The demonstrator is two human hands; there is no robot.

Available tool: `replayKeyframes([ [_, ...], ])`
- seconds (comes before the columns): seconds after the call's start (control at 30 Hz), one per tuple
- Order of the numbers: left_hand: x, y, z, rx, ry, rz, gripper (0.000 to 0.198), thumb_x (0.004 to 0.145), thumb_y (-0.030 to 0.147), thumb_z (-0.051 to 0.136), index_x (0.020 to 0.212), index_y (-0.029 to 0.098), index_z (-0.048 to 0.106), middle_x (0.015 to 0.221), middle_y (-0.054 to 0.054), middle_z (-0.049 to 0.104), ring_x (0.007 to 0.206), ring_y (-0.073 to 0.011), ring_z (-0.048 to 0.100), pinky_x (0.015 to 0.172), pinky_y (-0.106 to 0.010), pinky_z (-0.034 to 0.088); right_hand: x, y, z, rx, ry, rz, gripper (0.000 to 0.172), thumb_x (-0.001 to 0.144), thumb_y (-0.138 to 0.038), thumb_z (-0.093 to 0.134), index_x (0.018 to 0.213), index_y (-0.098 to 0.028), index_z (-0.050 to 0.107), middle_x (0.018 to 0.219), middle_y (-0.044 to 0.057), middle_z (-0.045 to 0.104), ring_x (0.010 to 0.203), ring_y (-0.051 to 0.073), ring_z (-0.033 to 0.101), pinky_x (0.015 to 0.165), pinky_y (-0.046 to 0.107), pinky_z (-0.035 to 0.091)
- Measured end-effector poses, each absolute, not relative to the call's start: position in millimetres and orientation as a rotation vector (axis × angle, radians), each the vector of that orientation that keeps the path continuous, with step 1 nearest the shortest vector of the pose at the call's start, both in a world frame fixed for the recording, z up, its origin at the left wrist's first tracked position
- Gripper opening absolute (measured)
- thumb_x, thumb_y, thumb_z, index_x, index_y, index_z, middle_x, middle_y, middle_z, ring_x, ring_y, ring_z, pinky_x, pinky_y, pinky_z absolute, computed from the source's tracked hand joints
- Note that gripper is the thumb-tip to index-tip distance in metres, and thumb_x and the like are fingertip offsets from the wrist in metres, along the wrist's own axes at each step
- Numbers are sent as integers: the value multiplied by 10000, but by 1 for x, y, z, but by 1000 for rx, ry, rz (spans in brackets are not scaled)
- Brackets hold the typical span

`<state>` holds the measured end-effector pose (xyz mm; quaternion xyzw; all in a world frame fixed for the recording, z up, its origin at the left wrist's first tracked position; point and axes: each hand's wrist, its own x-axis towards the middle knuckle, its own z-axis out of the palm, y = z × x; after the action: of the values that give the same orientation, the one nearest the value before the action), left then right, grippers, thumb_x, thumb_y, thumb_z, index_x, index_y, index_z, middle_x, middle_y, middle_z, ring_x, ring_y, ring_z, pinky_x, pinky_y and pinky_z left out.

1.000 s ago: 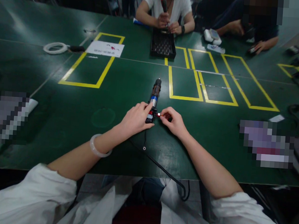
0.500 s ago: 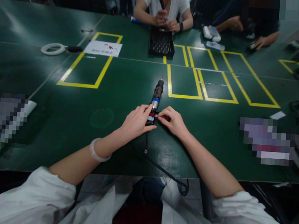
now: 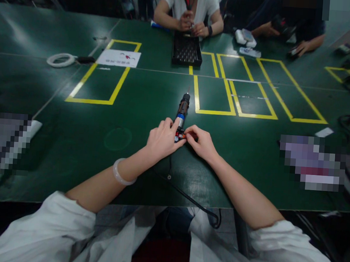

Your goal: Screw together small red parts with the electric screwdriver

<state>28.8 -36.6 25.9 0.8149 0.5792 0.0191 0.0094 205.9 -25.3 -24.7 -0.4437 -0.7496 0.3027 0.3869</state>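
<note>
A slim electric screwdriver [image 3: 182,107] with a blue band lies on the green table [image 3: 140,116], its tip pointing away from me. My left hand [image 3: 162,140] is wrapped around its near end, fingers curled over the black and red base. My right hand [image 3: 201,141] pinches a small red part [image 3: 184,136] against that base from the right. A black cable [image 3: 185,193] runs from the tool toward me and over the table edge. I wear a pale bangle on my left wrist.
Yellow tape rectangles [image 3: 216,98] mark the table beyond the tool. A black tray [image 3: 186,51] stands at the far side in front of a person in white holding a red-handled tool. A white coil [image 3: 60,60] and a paper sheet [image 3: 119,57] lie at the far left.
My right hand has moved left with the small red part until it meets the tool's base. My left hand has closed further over the tool's near end.
</note>
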Motion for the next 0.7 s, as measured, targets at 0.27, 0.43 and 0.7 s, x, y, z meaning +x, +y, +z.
replayKeyframes([
  [0.27, 12, -27, 27, 2517, 1801, 54, 680, 949, 532, 489, 1553, 260, 335, 1253, -154, 507, 1123, -315, 532, 800, -381, 528, 208, -22, -28, -1102, -1973, 773, 91, 908, -180, 537, 955, -187, 615, 847, 24, 646, 708, 136, 584, 673, 255, 455],
  [0.43, -25, -17, 31, 2446, 1872, -7, 713, 938, 560, 488, 1562, 256, 323, 1303, -175, 483, 1142, -346, 520, 833, -430, 531, 210, -20, -29, -1112, -2008, 750, 87, 913, -177, 544, 934, -190, 628, 863, 29, 640, 694, 132, 560, 661, 257, 439],
  [0.7, -134, 20, 32, 2254, 2118, -38, 764, 931, 631, 461, 1562, 218, 336, 1357, -223, 448, 1177, -396, 493, 877, -547, 509, 211, -21, -30, -1106, -2046, 740, 93, 922, -176, 543, 916, -192, 634, 864, 30, 637, 717, 141, 560, 674, 264, 428],
])
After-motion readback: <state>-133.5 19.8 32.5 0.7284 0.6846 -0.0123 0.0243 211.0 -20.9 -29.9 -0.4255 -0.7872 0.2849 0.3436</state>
